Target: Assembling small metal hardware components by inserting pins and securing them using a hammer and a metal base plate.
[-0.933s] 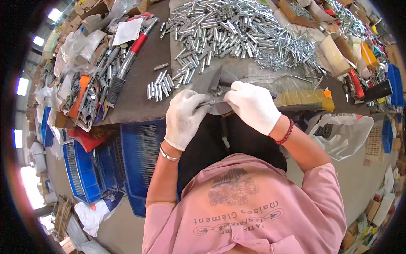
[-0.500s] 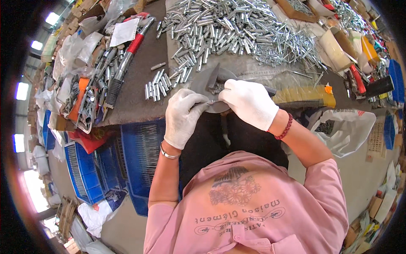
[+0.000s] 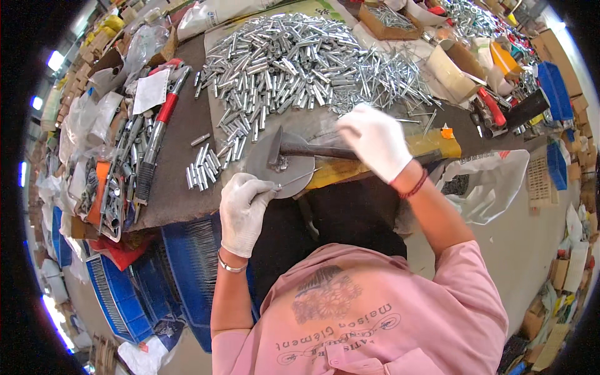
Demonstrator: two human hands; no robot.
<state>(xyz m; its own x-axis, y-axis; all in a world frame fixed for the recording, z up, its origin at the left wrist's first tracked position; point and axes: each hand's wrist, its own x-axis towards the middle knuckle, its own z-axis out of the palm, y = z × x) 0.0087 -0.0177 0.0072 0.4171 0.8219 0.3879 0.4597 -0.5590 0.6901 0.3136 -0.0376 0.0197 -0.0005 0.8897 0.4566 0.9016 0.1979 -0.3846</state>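
Observation:
My gloved left hand (image 3: pixel 244 209) is closed at the near edge of a round grey metal plate (image 3: pixel 297 169). Its fingertips pinch a thin metal pin (image 3: pixel 300 177), which points right over the plate. A hammer (image 3: pixel 319 150) lies with its dark head on the plate and its handle stretching right. My gloved right hand (image 3: pixel 378 140) is at that handle, with its fingers curled but smeared by motion. I cannot make out whether they hold anything. Beyond both hands lie a heap of short silvery metal sleeves (image 3: pixel 281 69) and a heap of thin metal pins (image 3: pixel 387 81).
Several sleeves (image 3: pixel 203 169) stand grouped left of the plate. Tools and plastic bags crowd the left side, with a red-and-black bar (image 3: pixel 159 128) among them. Yellow tape (image 3: pixel 340 172) covers the near table edge. Blue bins (image 3: pixel 200 250) stand below, and a white sack (image 3: pixel 490 187) is at the right.
My right hand has come away from my left and moved right toward the hammer handle. The pin in my left hand now shows. The whole view has shifted.

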